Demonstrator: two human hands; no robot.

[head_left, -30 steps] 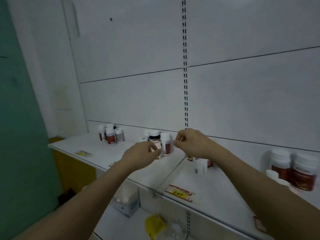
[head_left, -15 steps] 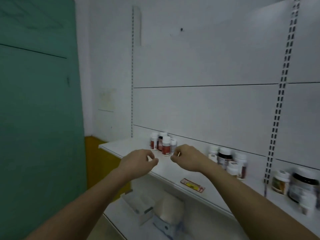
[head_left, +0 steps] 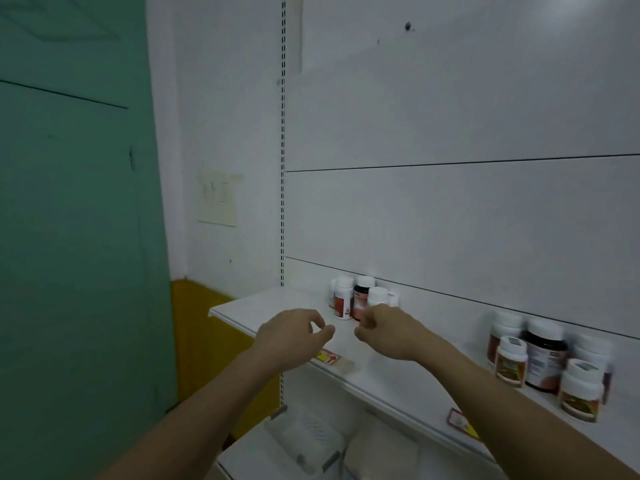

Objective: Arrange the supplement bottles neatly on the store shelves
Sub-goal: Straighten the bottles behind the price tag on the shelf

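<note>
Reaching toward the small bottle cluster [head_left: 360,299] at centre frame, both hands are raised just above the shelf [head_left: 277,306]. The left hand [head_left: 292,336] is seen with fingers loosely curled and nothing in its grip; thumb and forefinger are near each other but no object is visible between them. The right hand [head_left: 388,329] is likewise loosely curled, with no bottle in its grip, and sits just in front of the cluster, partly covering the front white-capped bottle [head_left: 376,295]; contact cannot be told. Bottles are grouped against the back panel [head_left: 450,220], probably so the shelf front stays free for price tags [head_left: 329,356]. A second bottle group [head_left: 547,365] stands at lower right, well apart from the hands. Both hands are likely positioned to straighten the centre cluster next.
</note>
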